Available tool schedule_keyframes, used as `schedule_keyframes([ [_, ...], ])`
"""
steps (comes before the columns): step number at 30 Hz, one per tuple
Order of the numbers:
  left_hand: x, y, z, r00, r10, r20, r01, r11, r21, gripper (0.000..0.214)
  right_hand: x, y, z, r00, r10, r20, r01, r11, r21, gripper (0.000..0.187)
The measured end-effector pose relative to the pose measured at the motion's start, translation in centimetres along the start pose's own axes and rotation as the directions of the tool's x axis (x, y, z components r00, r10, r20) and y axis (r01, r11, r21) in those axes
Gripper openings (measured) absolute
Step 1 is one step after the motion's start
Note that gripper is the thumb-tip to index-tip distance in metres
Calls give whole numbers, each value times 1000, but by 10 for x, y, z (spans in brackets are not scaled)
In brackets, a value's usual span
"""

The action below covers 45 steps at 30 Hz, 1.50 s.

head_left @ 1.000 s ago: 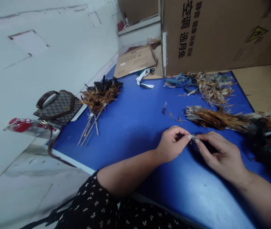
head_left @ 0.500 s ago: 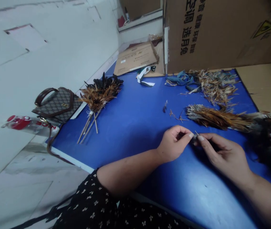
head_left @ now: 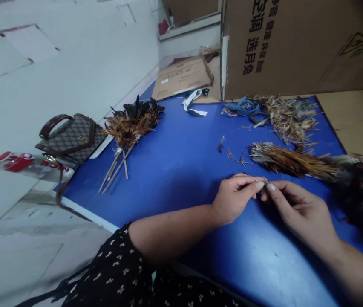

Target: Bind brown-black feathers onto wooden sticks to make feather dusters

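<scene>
Over the blue table point(head_left: 181, 149), my left hand point(head_left: 234, 198) and my right hand point(head_left: 303, 209) meet fingertip to fingertip. Both are closed in a pinch on a small feather point(head_left: 265, 179); its thin pale quill pokes up between the thumbs, and the fingers hide most of it. Just beyond them lies a bundle of brown feathers point(head_left: 286, 160) with pale quill ends pointing left. Dark feathers point(head_left: 357, 192) lie to the right of my right hand. A few loose feather scraps point(head_left: 237, 157) rest beyond my left hand.
Feather dusters point(head_left: 130, 128) with thin sticks lie at the left, near a handbag point(head_left: 76, 138) and a plastic bottle point(head_left: 24, 164). At the back are blue strips point(head_left: 242, 105), a heap of pale feathers point(head_left: 292, 115), a white ribbon point(head_left: 191, 102), flat cardboard point(head_left: 183, 76) and a large carton point(head_left: 296, 47).
My left hand has moved slightly right, and its fingertips now come closer to those of my right hand. The view has shifted a little, moving the bag and bottle leftward.
</scene>
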<state>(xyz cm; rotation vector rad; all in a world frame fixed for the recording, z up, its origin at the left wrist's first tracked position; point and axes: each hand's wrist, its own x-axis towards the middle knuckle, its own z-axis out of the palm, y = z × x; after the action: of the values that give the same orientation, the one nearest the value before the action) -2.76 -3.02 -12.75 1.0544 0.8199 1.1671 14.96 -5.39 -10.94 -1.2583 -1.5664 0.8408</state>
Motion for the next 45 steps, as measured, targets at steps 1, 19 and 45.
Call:
schedule_keyframes([
  [1,0,0,0,1000,13,-2,-13,1000,10,40,0,0,0,1000,-7,1,7,1000,0,38],
  [19,9,6,-2,981,-45,-189,11,984,-177,37,-2,6,-1,997,-76,27,80,982,-171,33],
  [45,25,7,-10,972,-187,-142,127,927,-352,49,58,17,-16,883,-462,-78,323,722,-612,13],
])
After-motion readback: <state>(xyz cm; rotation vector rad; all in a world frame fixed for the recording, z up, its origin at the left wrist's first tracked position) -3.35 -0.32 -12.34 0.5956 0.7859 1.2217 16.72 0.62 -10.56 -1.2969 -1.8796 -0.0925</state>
